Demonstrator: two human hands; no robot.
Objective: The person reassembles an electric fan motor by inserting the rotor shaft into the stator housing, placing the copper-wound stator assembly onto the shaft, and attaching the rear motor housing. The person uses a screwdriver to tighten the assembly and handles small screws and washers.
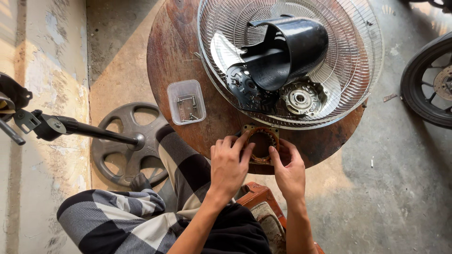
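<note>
Fingers [245, 141] of both hands flank the motor stator [262, 143] (copper-wound), touching its sides.

Round wooden table [183, 51], worn and stained. On it: wire fan guard [358, 61] at the far side, clear plastic tub [186, 101] left of it, stator [262, 144] at the near edge. Table stands on concrete floor [391, 188]; fan base [123, 143] lies on floor, left.

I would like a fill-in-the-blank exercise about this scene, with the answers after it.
1. Both hands hold a ring-shaped motor stator at the round table's near ____.
2. The clear plastic box contains ____.
3. The black motor cover lies in the wire fan ____.

Answers: edge; screws; guard
</note>
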